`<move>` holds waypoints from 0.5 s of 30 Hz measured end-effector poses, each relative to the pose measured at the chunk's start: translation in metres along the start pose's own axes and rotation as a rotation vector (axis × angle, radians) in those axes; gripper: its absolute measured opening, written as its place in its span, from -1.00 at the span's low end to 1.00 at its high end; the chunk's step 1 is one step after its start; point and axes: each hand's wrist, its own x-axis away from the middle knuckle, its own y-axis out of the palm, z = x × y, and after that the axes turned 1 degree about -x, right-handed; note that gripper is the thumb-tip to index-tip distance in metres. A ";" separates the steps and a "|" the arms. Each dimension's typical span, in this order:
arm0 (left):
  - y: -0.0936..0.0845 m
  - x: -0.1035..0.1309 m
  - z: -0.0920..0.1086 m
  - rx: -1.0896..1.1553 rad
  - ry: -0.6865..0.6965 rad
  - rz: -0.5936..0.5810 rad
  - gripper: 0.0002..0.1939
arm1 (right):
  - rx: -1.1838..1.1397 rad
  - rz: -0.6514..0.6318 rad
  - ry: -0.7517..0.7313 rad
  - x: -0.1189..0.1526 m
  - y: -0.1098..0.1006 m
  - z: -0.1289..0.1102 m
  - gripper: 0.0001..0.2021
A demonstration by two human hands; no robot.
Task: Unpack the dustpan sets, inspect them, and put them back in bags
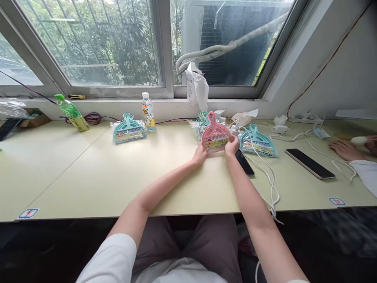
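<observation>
Centrally, the left hand (199, 154) and right hand (231, 146) gripped opposite lower sides of the pink dustpan (215, 133), which stood upright before the green dustpans (198, 127); the black phone (244, 163) lay on the table (118, 177), just beside the right hand

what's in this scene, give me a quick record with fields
left hand: gripping the lower left of the pink dustpan set
right hand: gripping its lower right
left along table: wrapped teal set
right along table: second teal set, partly behind a white cable
bottles: green-capped bottle, tilted; white-capped bottle, upright
far right: another person's hand
</observation>
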 end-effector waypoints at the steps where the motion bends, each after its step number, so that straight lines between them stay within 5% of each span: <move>1: 0.000 -0.003 0.000 -0.049 0.015 0.022 -0.59 | 0.017 0.003 -0.024 -0.003 0.000 0.005 -0.62; 10: -0.010 -0.026 0.003 -0.438 0.153 0.172 -0.67 | 0.141 0.036 -0.229 -0.004 0.016 0.020 -0.60; 15: -0.004 -0.039 -0.001 -0.468 0.106 0.303 -0.63 | 0.171 -0.121 -0.274 0.003 0.020 0.012 -0.48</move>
